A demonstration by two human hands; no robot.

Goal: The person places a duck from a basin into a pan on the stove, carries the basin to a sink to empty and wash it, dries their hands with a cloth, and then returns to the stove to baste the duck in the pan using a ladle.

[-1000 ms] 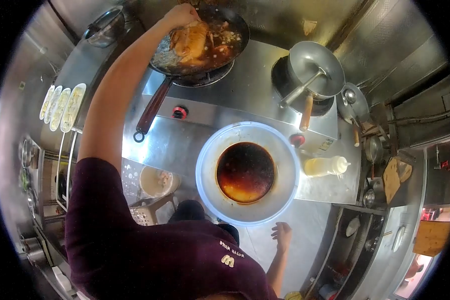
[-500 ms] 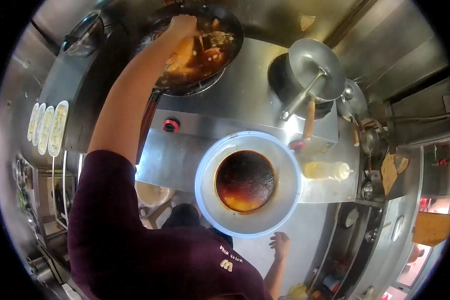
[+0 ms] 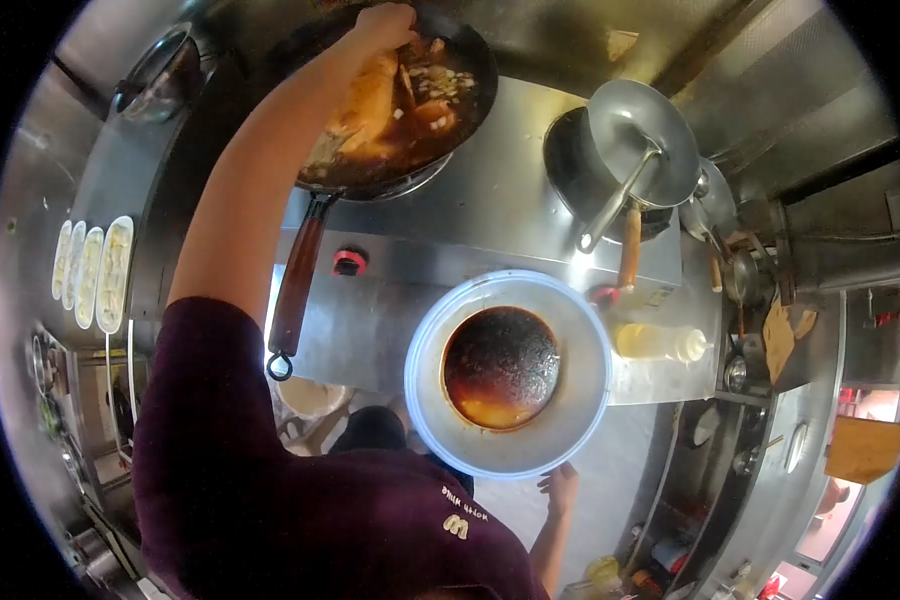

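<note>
My left hand (image 3: 387, 24) is stretched over the far rim of a black wok (image 3: 483, 92), fingers curled. What it holds is hidden from me. In the wok lie a large golden piece of food (image 3: 366, 105), chopped white bits (image 3: 445, 82) and brown sauce. Its wooden handle (image 3: 295, 285) points toward me. A pale basin with a blue rim (image 3: 598, 320) stands in front of my body, with dark brown liquid (image 3: 500, 365) in its bottom. Just below the basin's near right edge is my right hand (image 3: 560, 488), fingers loosely apart and holding nothing.
Right of the wok, a steel wok (image 3: 635, 125) rests tilted over a dark pan (image 3: 565, 165). A squeeze bottle (image 3: 660, 343) of yellowish liquid lies on the counter. Several long white dishes (image 3: 116, 275) of food line the left side. A red stove knob (image 3: 351, 262) faces me.
My left hand has shifted slightly up and right over the wok, and the wok's handle shows more fully. My right hand appears closer to the basin's rim.
</note>
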